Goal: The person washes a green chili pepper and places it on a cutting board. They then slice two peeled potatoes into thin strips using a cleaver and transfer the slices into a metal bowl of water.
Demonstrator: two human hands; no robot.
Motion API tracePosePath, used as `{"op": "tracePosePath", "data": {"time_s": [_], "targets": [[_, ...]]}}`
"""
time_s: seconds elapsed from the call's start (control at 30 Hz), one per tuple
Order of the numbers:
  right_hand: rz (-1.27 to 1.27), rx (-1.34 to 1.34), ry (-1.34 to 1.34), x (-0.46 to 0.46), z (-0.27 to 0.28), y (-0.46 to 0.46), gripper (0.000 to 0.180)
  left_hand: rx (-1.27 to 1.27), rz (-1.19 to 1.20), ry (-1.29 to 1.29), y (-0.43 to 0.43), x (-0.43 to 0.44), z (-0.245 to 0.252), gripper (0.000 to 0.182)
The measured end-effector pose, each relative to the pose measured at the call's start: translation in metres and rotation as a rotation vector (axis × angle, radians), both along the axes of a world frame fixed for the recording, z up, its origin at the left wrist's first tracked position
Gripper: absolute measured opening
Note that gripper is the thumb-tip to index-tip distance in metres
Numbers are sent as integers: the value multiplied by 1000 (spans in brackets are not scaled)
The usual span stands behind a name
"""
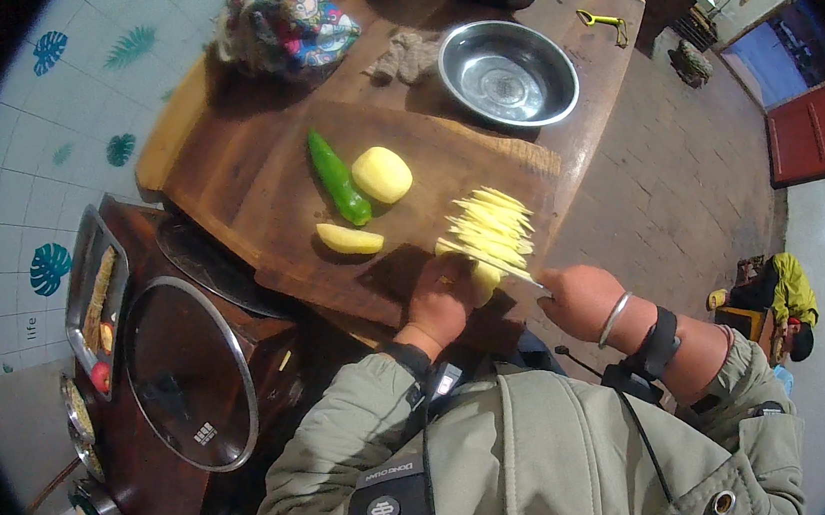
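On the wooden cutting board [282, 241], my left hand [441, 298] holds a piece of peeled potato [486, 280] at the near edge. My right hand [584, 300] is closed around a knife [512, 270], whose blade lies against the potato, seen nearly edge-on. Thin potato strips [492, 226] lie in an overlapping pile just beyond the blade. Farther left on the board are a whole peeled potato [382, 175], a long green pepper [337, 179] touching or close beside it, and a potato wedge [350, 239].
A steel basin [509, 74], a crumpled cloth [403, 58], a patterned bag [290, 29] and a yellow peeler [603, 22] lie beyond the board. A glass lid [191, 375] and a metal tray [117, 247] are at left. A seated person [789, 293] is far right.
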State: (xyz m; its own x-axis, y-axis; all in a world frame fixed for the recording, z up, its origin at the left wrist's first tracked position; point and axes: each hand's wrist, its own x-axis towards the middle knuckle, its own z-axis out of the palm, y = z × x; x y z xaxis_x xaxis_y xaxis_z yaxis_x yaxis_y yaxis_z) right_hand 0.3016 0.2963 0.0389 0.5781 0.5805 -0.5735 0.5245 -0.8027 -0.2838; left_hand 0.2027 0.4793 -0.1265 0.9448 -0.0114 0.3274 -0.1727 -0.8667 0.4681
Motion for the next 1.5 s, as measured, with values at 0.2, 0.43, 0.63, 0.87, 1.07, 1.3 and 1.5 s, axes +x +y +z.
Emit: {"op": "tracePosePath", "data": {"time_s": [0.2, 0.43, 0.63, 0.87, 1.07, 1.3, 1.5], "targets": [[-45, 18, 22, -4, -25, 20, 22, -38, -40, 143, 3, 0, 9, 40], [-18, 47, 5, 2, -12, 0, 23, -66, -3, 54, 1, 0, 9, 43], [-10, 11, 17, -3, -16, 9, 23, -84, -27, 76, 3, 0, 4, 44], [-40, 70, 2, 1, -23, 8, 21, 59, -53, 133, 5, -2, 4, 43], [4, 14, 6, -3, -9, 2, 20, 3, -11, 34, 2, -1, 1, 44], [-78, 50, -4, -1, -31, 14, 24, 0, -40, 115, 4, -3, -1, 45], [-5, 53, 15, -4, -4, -2, 23, 41, -55, -55, 4, -1, 2, 44]]}}
